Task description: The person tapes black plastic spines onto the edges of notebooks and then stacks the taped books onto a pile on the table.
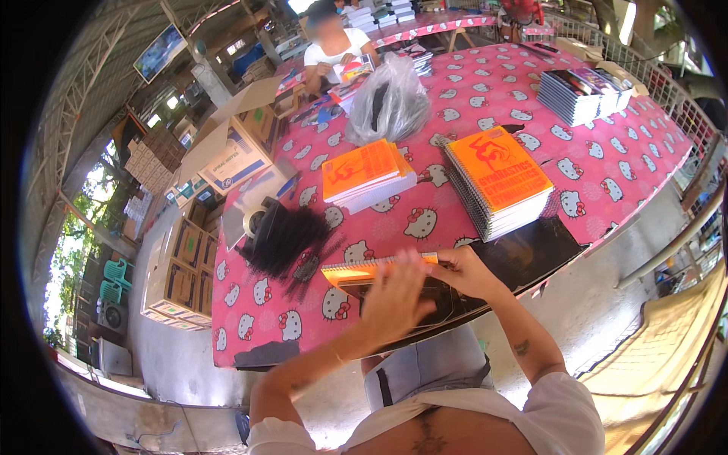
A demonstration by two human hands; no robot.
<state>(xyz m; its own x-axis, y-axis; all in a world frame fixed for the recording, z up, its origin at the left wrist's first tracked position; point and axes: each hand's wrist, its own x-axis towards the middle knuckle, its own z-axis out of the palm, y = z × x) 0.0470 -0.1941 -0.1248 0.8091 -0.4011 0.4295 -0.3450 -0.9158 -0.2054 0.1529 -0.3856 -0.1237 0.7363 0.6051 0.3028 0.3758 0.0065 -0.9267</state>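
A spiral notebook with an orange cover [345, 274] stands tilted at the near edge of the table, its coil-bound edge facing up. At that edge's right end, my right hand [464, 273] is closed, its fingertips pinching the notebook's corner. My left hand [396, 297] lies across the notebook's near side with its fingers stretched out; motion blurs them, and they hide the middle of the binding. Beyond my hands are a tall stack of orange-covered spiral notebooks [500, 178] and a lower orange-topped stack [364, 176]. A pile of thin black coils [284, 239] lies to the left.
Pink patterned cloth [421, 222] covers the table. Black sheet material [523, 254] lies along its near edge. A clear plastic bag [390, 102], stacked books [576, 95] and a seated person [337, 49] are farther off. Cardboard boxes [182, 265] stand left of the table.
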